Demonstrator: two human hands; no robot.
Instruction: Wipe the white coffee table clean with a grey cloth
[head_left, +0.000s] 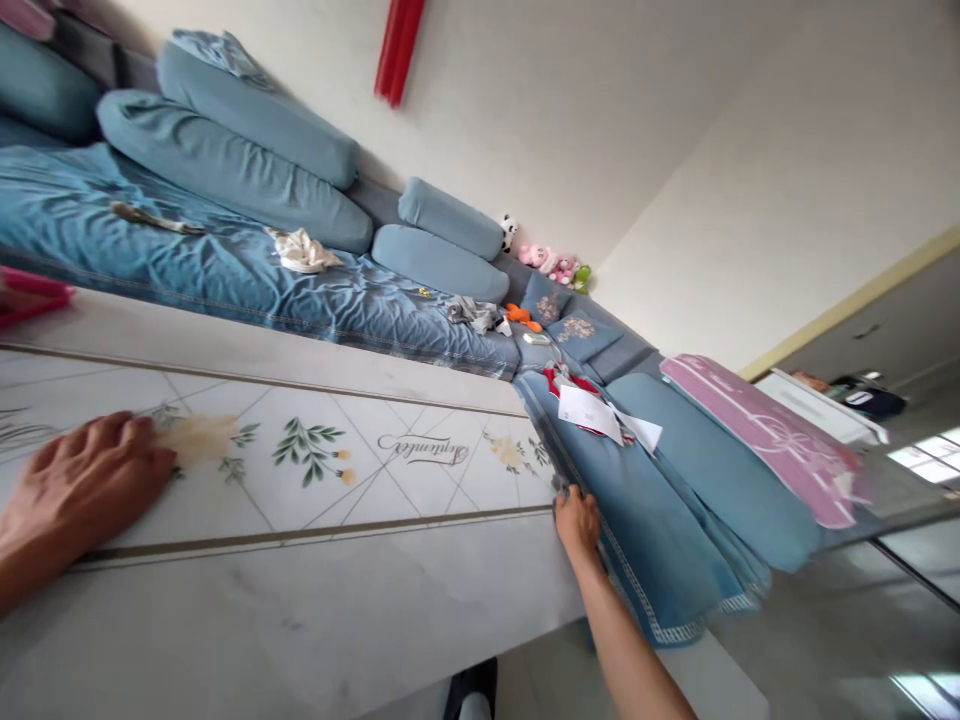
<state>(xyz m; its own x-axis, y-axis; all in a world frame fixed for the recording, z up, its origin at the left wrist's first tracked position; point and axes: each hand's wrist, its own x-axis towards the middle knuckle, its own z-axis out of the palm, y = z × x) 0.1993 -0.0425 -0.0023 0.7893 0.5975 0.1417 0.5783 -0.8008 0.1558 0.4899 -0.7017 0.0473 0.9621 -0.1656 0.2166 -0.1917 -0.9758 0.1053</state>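
My left hand (90, 480) lies flat and palm down on a white floral-printed mat (315, 455), its fingertips next to a blurred yellow flower print. The hand holds nothing. My right hand (577, 520) is at the mat's far end, with its fingers curled onto the hemmed edge of a folded blue blanket (660, 530). A white paper sheet (589, 413) and some red cloth lie on the blanket, away from my right hand.
A blue quilted bed (225, 280) with long bolster pillows (232, 170) runs along the wall, holding crumpled cloths and plush toys (547, 265). A pink bow-patterned cushion (765, 435) lies on a blue bolster. A shoe (471, 690) shows at the bottom edge.
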